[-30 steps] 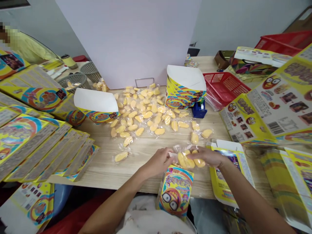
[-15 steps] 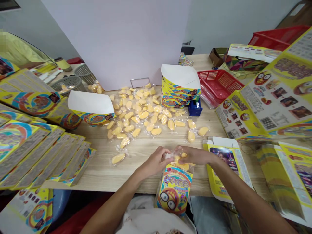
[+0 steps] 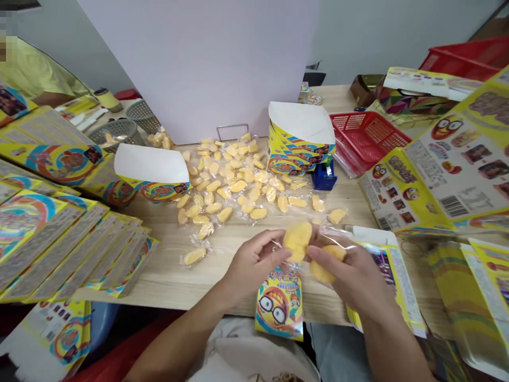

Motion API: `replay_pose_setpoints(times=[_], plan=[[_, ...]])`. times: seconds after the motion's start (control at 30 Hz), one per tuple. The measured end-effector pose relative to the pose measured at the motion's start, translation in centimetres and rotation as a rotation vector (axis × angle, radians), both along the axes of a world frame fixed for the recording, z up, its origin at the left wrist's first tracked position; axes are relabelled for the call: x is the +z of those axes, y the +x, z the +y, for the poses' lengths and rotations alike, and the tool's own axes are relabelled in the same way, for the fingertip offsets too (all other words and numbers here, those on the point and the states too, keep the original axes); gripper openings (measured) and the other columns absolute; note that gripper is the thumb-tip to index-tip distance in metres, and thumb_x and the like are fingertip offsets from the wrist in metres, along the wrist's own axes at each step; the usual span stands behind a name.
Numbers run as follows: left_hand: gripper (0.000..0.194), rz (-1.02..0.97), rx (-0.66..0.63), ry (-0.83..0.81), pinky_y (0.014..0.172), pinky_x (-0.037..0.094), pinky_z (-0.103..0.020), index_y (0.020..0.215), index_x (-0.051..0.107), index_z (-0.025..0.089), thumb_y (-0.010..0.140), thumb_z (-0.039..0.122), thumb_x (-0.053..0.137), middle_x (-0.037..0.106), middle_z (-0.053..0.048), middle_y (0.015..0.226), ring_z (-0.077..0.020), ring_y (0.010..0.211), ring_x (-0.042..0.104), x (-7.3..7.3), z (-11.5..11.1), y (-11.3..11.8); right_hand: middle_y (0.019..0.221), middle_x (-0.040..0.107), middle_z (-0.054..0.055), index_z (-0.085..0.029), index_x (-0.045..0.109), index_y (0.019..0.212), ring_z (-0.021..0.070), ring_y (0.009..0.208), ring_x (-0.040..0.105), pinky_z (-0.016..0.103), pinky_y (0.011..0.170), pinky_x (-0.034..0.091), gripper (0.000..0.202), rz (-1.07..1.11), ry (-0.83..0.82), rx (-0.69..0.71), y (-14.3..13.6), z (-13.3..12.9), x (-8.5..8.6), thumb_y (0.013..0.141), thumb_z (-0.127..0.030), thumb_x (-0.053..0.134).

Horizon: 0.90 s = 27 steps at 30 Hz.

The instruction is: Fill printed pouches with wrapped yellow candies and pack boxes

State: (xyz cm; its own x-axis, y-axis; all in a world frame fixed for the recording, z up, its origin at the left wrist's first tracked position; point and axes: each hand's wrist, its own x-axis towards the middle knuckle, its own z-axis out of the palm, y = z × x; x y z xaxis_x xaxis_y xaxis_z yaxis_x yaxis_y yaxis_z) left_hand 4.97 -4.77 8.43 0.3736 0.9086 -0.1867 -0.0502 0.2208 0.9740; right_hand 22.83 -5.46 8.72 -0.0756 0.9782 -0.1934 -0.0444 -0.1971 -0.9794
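Fingers (image 3: pixel 278 258) partly cover the wrapped pieces (image 3: pixel 298 237) both hands (image 3: pixel 247 265) pinch. Those pieces look yellow and rounded, their film (image 3: pixel 336 233) clear.

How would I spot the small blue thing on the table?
Find the tall white panel, then the stacked cartons at its lower right. Right of them, near the red basket, sits the blue thing, deep blue amid yellow and red.
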Motion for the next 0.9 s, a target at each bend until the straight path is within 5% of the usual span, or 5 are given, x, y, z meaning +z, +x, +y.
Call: replay_pose_setpoints(times=[0.2, 0.43, 0.6, 0.73, 0.9], plan=[[0.015, 0.049, 0.066, 0.274, 0.066, 0.046, -0.022, 0.089, 0.072, 0.022, 0.082, 0.026, 0.059, 0.064, -0.002, 0.079, -0.0128, 0.072, 0.058, 4.9, -1.6, -1.0, 0.08, 0.07, 0.001, -0.029, 0.071, 0.082, 0.0171, 0.068, 0.064, 0.025, 0.054, 0.053, 0.017, 0.188, 0.081, -0.008, -1.0, -1.6, 3.2, 0.067, -0.035, 0.075], [0.022, -0.022, -0.004, 0.253, 0.082, 0.044, -0.027, 0.096, 0.067, 0.023, 0.078, 0.036, 0.064, 0.062, -0.004, 0.098, -0.0178, 0.092, 0.056, 4.8, -1.9, -2.0, 0.076, 0.066, 0.0, -0.03, 0.07, 0.078, 0.0153, 0.066, 0.062, 0.024, 0.052, 0.051, 0.006, 0.161, 0.151, 0.06, -1.7, -1.9, 3.7, 0.074, -0.034, 0.07], [0.035, -0.068, -0.026, 0.086, 0.099, 0.036, -0.035, 0.116, 0.059, 0.025, 0.083, 0.037, 0.057, 0.054, -0.006, 0.125, -0.0229, 0.12, 0.045, 4.6, -1.9, -1.6, 0.096, 0.067, 0.003, -0.03, 0.069, 0.092, 0.0194, 0.086, 0.063, 0.032, 0.074, 0.054, 0.013, 0.048, 0.146, 0.069, -1.7, -2.1, 3.3, 0.08, -0.032, 0.063], [0.03, -0.526, 0.001, -0.136, 0.072, 0.052, -0.032, 0.116, 0.057, 0.025, 0.09, 0.035, 0.046, 0.064, -0.003, 0.09, -0.0169, 0.079, 0.064, 4.5, -2.2, -1.3, 0.07, 0.062, 0.001, -0.03, 0.065, 0.091, 0.0149, 0.064, 0.061, 0.03, 0.061, 0.054, 0.012, 0.282, 0.134, -0.163, -1.1, -2.0, 2.8, 0.084, -0.035, 0.057], [0.039, -0.805, -0.151, -0.223, 0.044, 0.043, -0.018, 0.103, 0.061, 0.017, 0.076, 0.046, 0.063, 0.041, 0.006, 0.059, -0.0038, 0.043, 0.04, 4.4, -2.3, -1.5, 0.044, 0.029, -0.006, -0.025, 0.062, 0.075, 0.0074, 0.035, 0.026, 0.021, 0.031, 0.03, 0.029, 0.49, 0.116, -0.075, -1.5, -2.0, 2.8, 0.081, -0.052, 0.054]])
